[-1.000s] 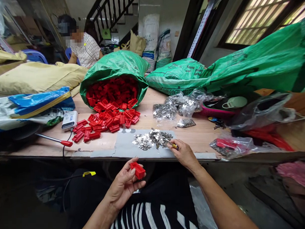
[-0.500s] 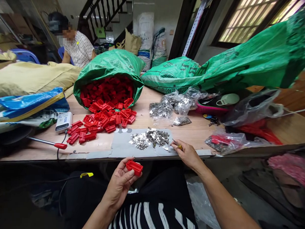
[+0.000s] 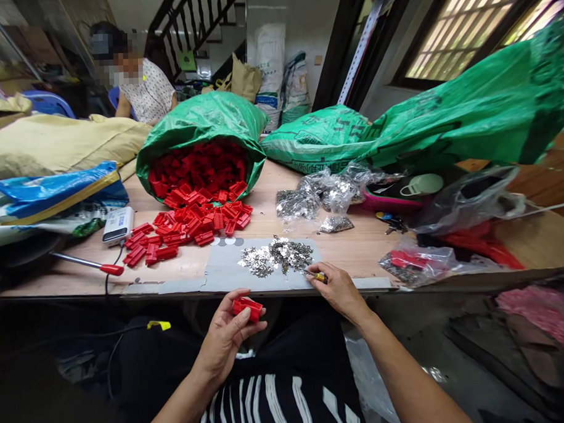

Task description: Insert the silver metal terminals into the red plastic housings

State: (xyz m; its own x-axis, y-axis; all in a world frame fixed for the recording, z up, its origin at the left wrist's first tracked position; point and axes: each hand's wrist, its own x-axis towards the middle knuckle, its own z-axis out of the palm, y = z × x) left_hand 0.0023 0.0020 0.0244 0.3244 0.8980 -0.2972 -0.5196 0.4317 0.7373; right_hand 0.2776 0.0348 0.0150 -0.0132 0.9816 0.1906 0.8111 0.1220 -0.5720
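My left hand (image 3: pixel 231 333) is closed around a red plastic block (image 3: pixel 249 309) with a hollow, just off the table's front edge. In my right hand (image 3: pixel 338 290) is a small screwdriver-like tool (image 3: pixel 320 276) with a yellow and dark handle. Its thin tip points left, close to the near right side of a heap of small shiny metal pieces (image 3: pixel 290 254). Those pieces lie on a grey mat (image 3: pixel 223 272). Behind and to the left is a pile of similar red blocks (image 3: pixel 190 224), spilling from a green sack (image 3: pixel 204 115).
Clear bags of metal pieces (image 3: pixel 298 205) stand behind the mat. A white power bank (image 3: pixel 118 226) and a red-tipped metal lever (image 3: pixel 111 268) are at the left. Another green sack (image 3: pixel 413 130) lies at the right. Across the table sits a person (image 3: pixel 148 89) in a dotted shirt.
My right hand has moved slightly left and down, and the tool's tip now points left toward the metal pieces. In my left hand the red block has tilted a little, its fingers now more extended.
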